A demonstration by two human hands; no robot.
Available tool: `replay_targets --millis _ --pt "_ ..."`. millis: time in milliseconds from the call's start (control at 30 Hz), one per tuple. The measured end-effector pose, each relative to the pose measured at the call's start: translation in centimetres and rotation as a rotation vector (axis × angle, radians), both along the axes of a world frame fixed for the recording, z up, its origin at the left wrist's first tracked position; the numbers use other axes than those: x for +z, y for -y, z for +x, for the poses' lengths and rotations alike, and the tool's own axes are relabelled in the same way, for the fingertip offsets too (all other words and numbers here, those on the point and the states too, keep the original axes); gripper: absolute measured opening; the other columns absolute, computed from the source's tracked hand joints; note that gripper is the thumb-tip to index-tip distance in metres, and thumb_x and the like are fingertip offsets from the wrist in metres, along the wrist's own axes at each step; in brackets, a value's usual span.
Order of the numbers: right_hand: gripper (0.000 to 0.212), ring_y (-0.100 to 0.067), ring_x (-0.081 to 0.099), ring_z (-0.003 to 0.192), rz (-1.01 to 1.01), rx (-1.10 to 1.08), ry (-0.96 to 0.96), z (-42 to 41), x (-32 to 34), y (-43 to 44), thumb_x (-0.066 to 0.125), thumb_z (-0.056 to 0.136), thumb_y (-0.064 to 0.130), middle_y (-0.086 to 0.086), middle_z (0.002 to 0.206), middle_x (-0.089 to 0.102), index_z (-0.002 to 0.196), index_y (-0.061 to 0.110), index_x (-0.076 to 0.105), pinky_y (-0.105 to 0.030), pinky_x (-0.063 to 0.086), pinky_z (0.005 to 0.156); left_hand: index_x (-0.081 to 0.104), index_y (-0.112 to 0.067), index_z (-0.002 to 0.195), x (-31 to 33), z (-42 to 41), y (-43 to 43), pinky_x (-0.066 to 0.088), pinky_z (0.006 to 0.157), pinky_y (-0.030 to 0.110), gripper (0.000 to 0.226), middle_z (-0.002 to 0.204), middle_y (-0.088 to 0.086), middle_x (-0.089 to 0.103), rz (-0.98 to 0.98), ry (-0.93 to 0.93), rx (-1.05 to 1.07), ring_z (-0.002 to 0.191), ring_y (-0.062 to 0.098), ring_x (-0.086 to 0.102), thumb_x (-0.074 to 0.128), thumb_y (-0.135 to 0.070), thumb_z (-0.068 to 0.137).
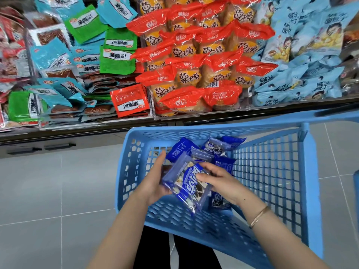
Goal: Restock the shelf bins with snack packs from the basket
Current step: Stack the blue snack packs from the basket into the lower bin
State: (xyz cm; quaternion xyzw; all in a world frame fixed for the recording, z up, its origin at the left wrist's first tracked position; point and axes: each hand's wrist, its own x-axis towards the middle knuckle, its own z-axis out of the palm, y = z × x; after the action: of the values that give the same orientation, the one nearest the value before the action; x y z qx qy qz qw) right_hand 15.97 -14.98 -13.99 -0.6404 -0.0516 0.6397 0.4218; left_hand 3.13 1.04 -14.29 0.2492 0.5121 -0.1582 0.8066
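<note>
Now mid-pickup: bins (87,124) beyond the basket (213,129) look mostly full (no blue stock visible). Spare packs (223,144) lie on the basket's floor. Over its middle, one pack (186,183) is held: left hand (155,183) cups its edge, right hand (217,181) pinches it. Next: lift clear and find its bin.

You have bright, even light from overhead, with only faint, soft shadows. Glare streaks the red wrappers (194,45) on the far shelf. Your wide lens bows the shelf edge (233,113) and softens the far left corner.
</note>
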Motion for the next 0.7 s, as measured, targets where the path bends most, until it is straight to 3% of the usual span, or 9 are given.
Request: replay_targets --millis 100,167,233,300,400,533,600,700 --pt "0.032 -0.016 0.068 0.094 0.008 -0.246 -0.072 -0.7 -0.7 -0.1 0.069 0.077 0.028 -0.004 0.113 0.069 0.109 0.027 0.064 -0.039 0.050 0.096 0.058 -0.013 0.127 -0.3 -1.2 1.8 0.047 0.098 0.048 0.072 0.107 0.013 0.069 0.009 0.106 0.166 0.100 0.028 0.064 0.048 -0.065 0.078" --pt "0.046 -0.016 0.064 0.092 0.001 -0.424 -0.161 -1.5 -1.1 -0.3 0.069 0.071 0.030 -0.010 0.112 0.065 0.114 0.017 0.058 -0.040 0.050 0.093 0.054 -0.012 0.130 -0.2 -1.3 3.4 0.040 0.105 0.049 0.068 0.122 0.015 0.065 0.060 0.162 0.203 0.116 0.031 0.058 0.048 -0.057 0.081" --pt "0.036 -0.015 0.062 0.097 -0.002 -0.485 -0.180 -1.9 -1.3 -0.2 0.070 0.068 0.031 0.003 0.100 0.072 0.103 0.024 0.064 -0.034 0.054 0.084 0.051 -0.011 0.134 0.0 -1.0 4.7 0.044 0.103 0.047 0.059 0.127 0.014 0.062 0.107 0.177 0.214 0.121 0.029 0.057 0.045 -0.047 0.088" --pt "0.028 -0.018 0.065 0.100 0.007 -0.456 -0.132 -1.8 -1.1 0.3 0.070 0.069 0.033 0.008 0.101 0.073 0.097 0.032 0.069 -0.039 0.054 0.091 0.052 -0.013 0.133 0.1 -0.8 5.0 0.050 0.095 0.041 0.049 0.124 0.011 0.065 0.108 0.132 0.237 0.116 0.025 0.061 0.038 -0.042 0.096" --pt "0.051 -0.024 0.061 0.112 -0.042 -0.518 -0.047 0.0 -0.9 1.6 0.072 0.069 0.034 -0.006 0.119 0.065 0.118 0.025 0.061 -0.051 0.048 0.097 0.057 -0.016 0.127 -0.2 -1.0 4.1 0.050 0.093 0.042 0.043 0.117 0.009 0.069 0.105 0.057 0.270 0.109 0.025 0.065 0.037 -0.042 0.099" --pt "0.047 -0.019 0.069 0.094 0.012 -0.528 -0.050 2.0 -0.3 3.1 0.067 0.074 0.027 -0.006 0.108 0.070 0.119 0.017 0.058 -0.033 0.058 0.072 0.061 -0.022 0.119 -0.2 -0.8 2.6 0.053 0.084 0.035 0.039 0.112 0.004 0.071 0.148 0.018 0.231 0.102 0.019 0.068 0.038 -0.045 0.098" --pt "0.036 -0.018 0.070 0.093 0.059 -0.459 -0.082 2.3 0.2 3.0 0.063 0.078 0.022 -0.008 0.111 0.069 0.113 0.019 0.062 -0.029 0.057 0.071 0.063 -0.024 0.113 -0.2 -0.6 2.1 0.053 0.073 0.030 0.037 0.107 0.002 0.073 0.151 0.030 0.204 0.093 0.015 0.071 0.036 -0.044 0.099" --pt "0.032 -0.019 0.068 0.093 0.086 -0.321 -0.152 2.3 0.8 2.7 0.058 0.086 0.004 -0.010 0.111 0.067 0.110 0.024 0.064 -0.029 0.057 0.076 0.065 -0.025 0.106 0.0 -0.2 1.9 0.051 0.074 0.032 0.034 0.103 0.001 0.074 0.145 0.027 0.198 0.089 0.014 0.072 0.037 -0.043 0.099"
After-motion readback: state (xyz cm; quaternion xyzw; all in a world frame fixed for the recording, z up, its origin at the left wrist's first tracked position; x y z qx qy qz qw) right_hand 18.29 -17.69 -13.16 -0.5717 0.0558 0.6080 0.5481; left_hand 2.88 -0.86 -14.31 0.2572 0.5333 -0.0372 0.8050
